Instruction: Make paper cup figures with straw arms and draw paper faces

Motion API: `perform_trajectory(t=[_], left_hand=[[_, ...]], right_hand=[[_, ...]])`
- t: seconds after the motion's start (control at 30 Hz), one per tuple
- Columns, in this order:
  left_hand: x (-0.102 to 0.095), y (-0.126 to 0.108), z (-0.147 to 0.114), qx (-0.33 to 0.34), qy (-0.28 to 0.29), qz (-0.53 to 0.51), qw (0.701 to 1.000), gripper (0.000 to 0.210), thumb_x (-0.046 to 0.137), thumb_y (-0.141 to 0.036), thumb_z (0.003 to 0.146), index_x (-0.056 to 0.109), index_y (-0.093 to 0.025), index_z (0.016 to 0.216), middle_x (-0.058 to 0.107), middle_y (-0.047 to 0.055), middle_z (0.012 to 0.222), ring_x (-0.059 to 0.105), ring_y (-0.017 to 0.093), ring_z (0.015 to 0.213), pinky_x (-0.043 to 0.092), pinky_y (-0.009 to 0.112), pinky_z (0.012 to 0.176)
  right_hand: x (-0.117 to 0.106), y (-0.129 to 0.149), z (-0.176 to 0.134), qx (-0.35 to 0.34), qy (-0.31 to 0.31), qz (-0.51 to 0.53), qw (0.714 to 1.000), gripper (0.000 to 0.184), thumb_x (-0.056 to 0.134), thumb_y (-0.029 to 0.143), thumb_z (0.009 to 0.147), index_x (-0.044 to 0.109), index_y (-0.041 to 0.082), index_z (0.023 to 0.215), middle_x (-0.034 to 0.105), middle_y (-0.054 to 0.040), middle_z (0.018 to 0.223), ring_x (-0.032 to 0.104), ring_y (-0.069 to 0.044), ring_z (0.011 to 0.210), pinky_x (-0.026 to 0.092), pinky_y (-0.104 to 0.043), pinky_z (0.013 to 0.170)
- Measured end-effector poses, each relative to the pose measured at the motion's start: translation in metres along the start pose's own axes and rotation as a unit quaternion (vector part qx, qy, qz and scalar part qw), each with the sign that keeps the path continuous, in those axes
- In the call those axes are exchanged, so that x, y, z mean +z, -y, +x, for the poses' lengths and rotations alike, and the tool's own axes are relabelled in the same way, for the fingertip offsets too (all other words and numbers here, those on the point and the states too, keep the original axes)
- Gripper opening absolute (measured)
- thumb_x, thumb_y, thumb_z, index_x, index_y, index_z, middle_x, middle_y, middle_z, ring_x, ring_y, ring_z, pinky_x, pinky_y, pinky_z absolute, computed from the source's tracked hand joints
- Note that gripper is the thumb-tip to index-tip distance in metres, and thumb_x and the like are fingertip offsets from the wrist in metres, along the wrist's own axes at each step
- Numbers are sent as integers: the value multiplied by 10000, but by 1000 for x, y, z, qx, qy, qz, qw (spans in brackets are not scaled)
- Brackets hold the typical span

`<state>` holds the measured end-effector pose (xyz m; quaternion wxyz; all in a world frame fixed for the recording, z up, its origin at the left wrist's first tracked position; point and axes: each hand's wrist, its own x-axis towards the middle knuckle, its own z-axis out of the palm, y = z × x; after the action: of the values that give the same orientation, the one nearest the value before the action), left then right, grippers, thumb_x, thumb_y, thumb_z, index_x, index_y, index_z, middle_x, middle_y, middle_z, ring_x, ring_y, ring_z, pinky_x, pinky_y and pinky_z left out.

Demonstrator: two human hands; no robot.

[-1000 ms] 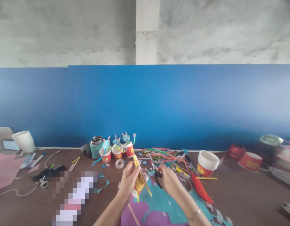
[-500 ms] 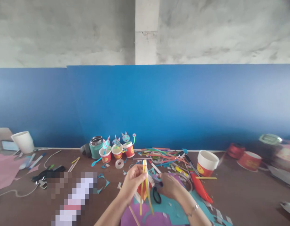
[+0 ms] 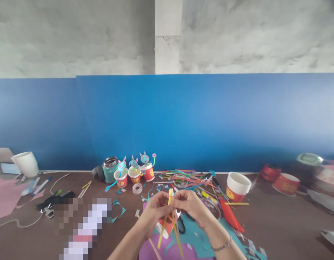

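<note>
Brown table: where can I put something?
There's room on the brown table, right of the long red pouch, in front of the red paper tub. Crowded: the middle, with turquoise paper sheet, colourful thin sticks, left hand and right hand.

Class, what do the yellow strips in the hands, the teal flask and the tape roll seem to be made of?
Yellow strips: plastic or paper; even-coloured and slender, gloss unclear. 
Teal flask: likely metal, since its rim is shiny; the body looks painted. 
Tape roll: probably plastic film, as it looks pale and perhaps translucent.

A white cup (image 3: 25,165) stands far left before a blue partition (image 3: 183,119), below a grey wall (image 3: 223,36).
</note>
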<state>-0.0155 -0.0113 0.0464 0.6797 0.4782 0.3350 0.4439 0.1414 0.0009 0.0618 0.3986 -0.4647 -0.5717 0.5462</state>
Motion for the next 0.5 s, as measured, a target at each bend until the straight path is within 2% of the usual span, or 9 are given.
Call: perform_trajectory(t=[0.13, 0.27, 0.5], left_hand=[[3, -5, -3, 24, -14, -14, 1000, 311, 748, -398, 637, 616, -176, 812, 645, 26, 745, 620, 172, 692, 475, 252, 584], [2, -6, -1, 29, -48, -4, 998, 345, 750, -457, 648, 608, -148, 702, 629, 16, 629, 604, 142, 588, 463, 247, 577], [1, -4, 0, 26, -8, -76, 997, 357, 823, -409, 577, 590, -139, 599, 642, 22, 575, 601, 139, 515, 466, 249, 538]], right_hand=[[-2, -2, 1, 4, -15, -37, 999, 378, 779, 456, 562, 543, 162, 581, 501, 54, 458, 402, -68, 436, 255, -211, 450], [-1, -6, 1, -19, -2, -75, 997, 378, 806, 422, 553, 544, 150, 535, 486, 56, 447, 391, -63, 446, 269, -209, 460], [-4, -3, -6, 24, 105, 87, 990, 388, 813, 441, 553, 578, 133, 563, 532, 37, 473, 443, -69, 447, 313, -209, 475]])
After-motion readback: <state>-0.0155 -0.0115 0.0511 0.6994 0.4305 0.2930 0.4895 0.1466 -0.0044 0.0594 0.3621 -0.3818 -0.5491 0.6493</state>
